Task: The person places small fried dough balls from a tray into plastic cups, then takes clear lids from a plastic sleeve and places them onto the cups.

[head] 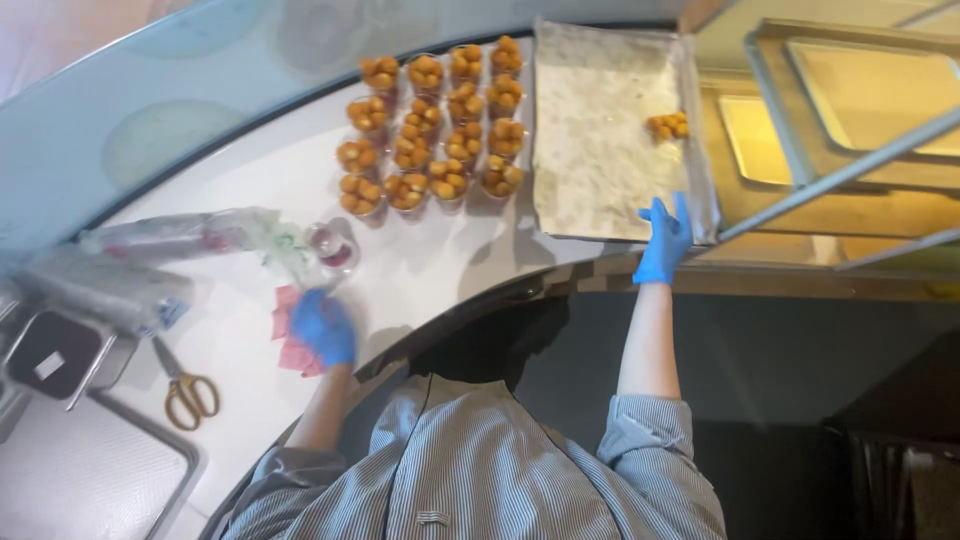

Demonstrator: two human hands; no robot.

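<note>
My left hand (323, 327), in a blue glove, rests on a pink cloth (288, 340) on the white counter (430, 270); whether it grips the cloth is blurred. My right hand (664, 240), also blue-gloved, reaches out with fingers spread to the near edge of a paper-lined baking tray (600, 130). A small pile of fried golden balls (668, 126) lies on the tray's right side. Several clear cups filled with the same golden balls (432, 125) stand in rows left of the tray. One empty-looking clear cup (333, 247) stands just above my left hand.
A crumpled plastic bag (190, 235) lies at the left. Scissors with yellow handles (184, 386) lie near the counter's front. A metal container (55, 355) and a grey tray (90, 470) sit at far left. Metal trays on a rack (850, 100) are at right.
</note>
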